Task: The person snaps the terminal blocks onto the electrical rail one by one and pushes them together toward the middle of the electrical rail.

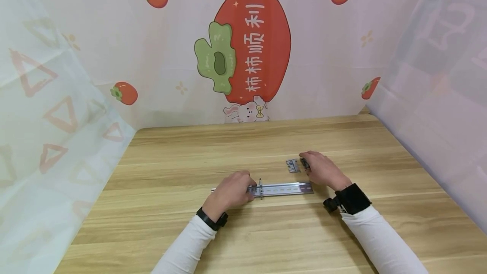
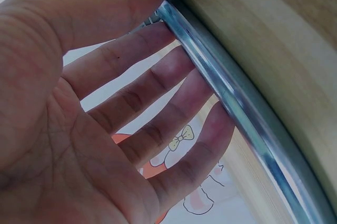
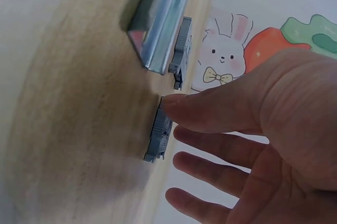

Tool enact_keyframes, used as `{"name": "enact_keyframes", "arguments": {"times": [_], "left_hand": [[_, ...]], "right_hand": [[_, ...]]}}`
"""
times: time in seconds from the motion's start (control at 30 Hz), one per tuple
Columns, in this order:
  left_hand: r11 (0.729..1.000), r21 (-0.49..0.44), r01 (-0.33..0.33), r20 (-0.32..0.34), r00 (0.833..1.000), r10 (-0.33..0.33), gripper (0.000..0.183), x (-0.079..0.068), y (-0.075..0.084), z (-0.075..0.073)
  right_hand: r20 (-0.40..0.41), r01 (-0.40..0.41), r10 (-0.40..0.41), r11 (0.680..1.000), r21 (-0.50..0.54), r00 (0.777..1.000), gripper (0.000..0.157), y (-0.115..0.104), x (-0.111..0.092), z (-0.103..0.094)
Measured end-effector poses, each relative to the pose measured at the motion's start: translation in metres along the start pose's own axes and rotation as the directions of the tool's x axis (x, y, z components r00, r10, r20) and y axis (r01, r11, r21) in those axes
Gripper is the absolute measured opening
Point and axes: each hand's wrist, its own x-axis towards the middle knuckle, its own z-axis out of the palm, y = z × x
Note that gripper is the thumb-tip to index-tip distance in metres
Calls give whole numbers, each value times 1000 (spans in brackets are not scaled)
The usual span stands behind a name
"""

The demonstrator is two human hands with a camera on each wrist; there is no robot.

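Observation:
A slotted metal DIN rail [image 1: 283, 189] lies across the table. My left hand [image 1: 232, 189] grips its left part, with the thumb on one edge and the fingertips along the other. Just right of that hand, a thin grey terminal block [image 1: 261, 189] stands across the rail. Beyond the rail's right end, my right hand [image 1: 321, 169] pinches a grey terminal block [image 3: 158, 135] at the table; the thumb overlaps its end, and the index finger's contact is partly hidden. Another grey terminal block [image 1: 293, 165] lies flat just left of the right hand.
The wood-grain table [image 1: 171, 160] extends around the rail. A printed cloth [image 1: 171, 54] with persimmons and a rabbit hangs behind its back edge, and pale cloth hangs along both sides. Each wrist wears a black strap [image 1: 354, 199] with a small camera.

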Motion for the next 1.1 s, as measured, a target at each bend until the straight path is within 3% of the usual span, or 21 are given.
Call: {"name": "enact_keyframes", "arguments": {"times": [1.1], "left_hand": [[1000,23,0,0,1000,0,25,2,-1,3]], "right_hand": [[1,1,-1,1000,9,1000,50,3,1,4]]}}
